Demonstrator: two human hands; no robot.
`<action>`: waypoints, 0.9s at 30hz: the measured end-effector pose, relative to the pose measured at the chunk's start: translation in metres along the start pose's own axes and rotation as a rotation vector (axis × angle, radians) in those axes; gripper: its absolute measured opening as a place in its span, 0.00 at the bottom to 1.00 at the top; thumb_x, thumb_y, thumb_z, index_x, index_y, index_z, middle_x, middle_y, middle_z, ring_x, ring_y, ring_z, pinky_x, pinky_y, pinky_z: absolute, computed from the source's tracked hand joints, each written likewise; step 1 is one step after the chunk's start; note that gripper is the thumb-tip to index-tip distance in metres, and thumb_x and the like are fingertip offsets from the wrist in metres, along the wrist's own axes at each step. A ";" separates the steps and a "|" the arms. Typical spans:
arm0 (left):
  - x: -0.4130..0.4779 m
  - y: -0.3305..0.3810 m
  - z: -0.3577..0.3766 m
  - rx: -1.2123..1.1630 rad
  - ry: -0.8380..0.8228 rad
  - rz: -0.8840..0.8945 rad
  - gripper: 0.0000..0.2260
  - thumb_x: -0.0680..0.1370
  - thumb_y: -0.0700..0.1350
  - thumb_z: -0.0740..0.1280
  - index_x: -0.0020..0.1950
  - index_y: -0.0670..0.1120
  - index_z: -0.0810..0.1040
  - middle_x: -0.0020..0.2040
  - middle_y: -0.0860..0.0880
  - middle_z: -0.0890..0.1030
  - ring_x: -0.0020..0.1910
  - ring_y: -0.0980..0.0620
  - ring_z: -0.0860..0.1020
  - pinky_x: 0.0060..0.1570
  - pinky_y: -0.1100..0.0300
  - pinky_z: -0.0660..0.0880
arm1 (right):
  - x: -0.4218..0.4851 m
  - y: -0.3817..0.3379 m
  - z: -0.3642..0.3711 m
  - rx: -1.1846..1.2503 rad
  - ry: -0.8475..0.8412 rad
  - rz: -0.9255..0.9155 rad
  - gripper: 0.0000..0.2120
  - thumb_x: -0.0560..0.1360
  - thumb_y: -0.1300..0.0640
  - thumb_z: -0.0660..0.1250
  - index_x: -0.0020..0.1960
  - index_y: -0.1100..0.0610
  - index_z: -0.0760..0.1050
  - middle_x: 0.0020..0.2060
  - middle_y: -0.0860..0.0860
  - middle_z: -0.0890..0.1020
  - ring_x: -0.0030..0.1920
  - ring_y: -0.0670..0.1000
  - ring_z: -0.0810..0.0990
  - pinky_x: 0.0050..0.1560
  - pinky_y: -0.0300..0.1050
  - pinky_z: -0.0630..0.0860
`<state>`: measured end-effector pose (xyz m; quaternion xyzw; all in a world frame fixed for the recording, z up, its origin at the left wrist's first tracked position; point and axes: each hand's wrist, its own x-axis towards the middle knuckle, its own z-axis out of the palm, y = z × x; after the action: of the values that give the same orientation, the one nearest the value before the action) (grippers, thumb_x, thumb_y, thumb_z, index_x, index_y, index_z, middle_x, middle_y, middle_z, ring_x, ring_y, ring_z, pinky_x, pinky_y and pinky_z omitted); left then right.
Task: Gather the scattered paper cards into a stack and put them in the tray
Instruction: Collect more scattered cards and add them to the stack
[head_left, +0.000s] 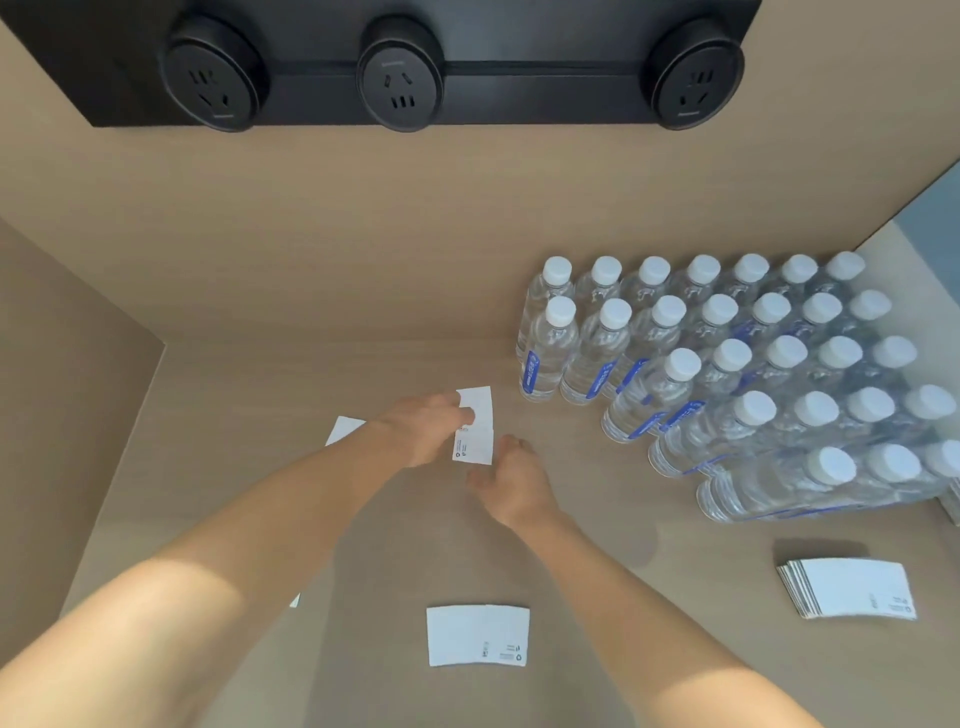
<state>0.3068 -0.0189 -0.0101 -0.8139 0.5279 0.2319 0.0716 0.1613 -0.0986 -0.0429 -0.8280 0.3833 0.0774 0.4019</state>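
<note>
Left hand (426, 428) pinches a white paper card (475, 423) at table (260, 395) centre; right hand (511, 480), fingers loosely curled and empty, sits just at its 5 o'clock. Card stack (852, 587) lies at 4 o'clock, a loose card (478, 635) at 6 o'clock.

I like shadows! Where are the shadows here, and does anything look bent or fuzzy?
Head view: the arms' soft shadow darkens the table below the hands; the card stack casts a dark one behind it. The wide lens makes the water bottles lean outward. The left hand looks slightly blurred.
</note>
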 end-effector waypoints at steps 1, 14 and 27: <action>0.006 0.000 -0.002 -0.018 0.000 0.007 0.20 0.77 0.38 0.61 0.68 0.51 0.69 0.61 0.49 0.72 0.58 0.45 0.73 0.48 0.54 0.74 | 0.002 -0.003 0.002 0.011 0.023 0.014 0.18 0.72 0.52 0.69 0.58 0.59 0.71 0.55 0.55 0.75 0.56 0.57 0.75 0.52 0.48 0.75; 0.072 -0.024 0.010 -0.058 -0.057 0.129 0.26 0.78 0.41 0.63 0.73 0.58 0.64 0.65 0.47 0.67 0.60 0.43 0.74 0.55 0.50 0.75 | 0.030 -0.015 0.046 0.010 0.267 0.154 0.21 0.75 0.47 0.67 0.62 0.57 0.68 0.59 0.53 0.71 0.61 0.55 0.68 0.57 0.47 0.71; 0.087 -0.041 0.014 -0.198 -0.080 0.029 0.17 0.76 0.40 0.66 0.60 0.55 0.69 0.58 0.49 0.66 0.57 0.46 0.68 0.49 0.53 0.71 | 0.049 -0.004 0.044 0.058 0.210 0.190 0.20 0.72 0.57 0.73 0.61 0.55 0.70 0.60 0.52 0.69 0.63 0.55 0.66 0.58 0.48 0.72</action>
<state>0.3680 -0.0680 -0.0665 -0.7995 0.5107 0.3162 0.0087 0.2060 -0.0935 -0.0914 -0.7796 0.5019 0.0169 0.3743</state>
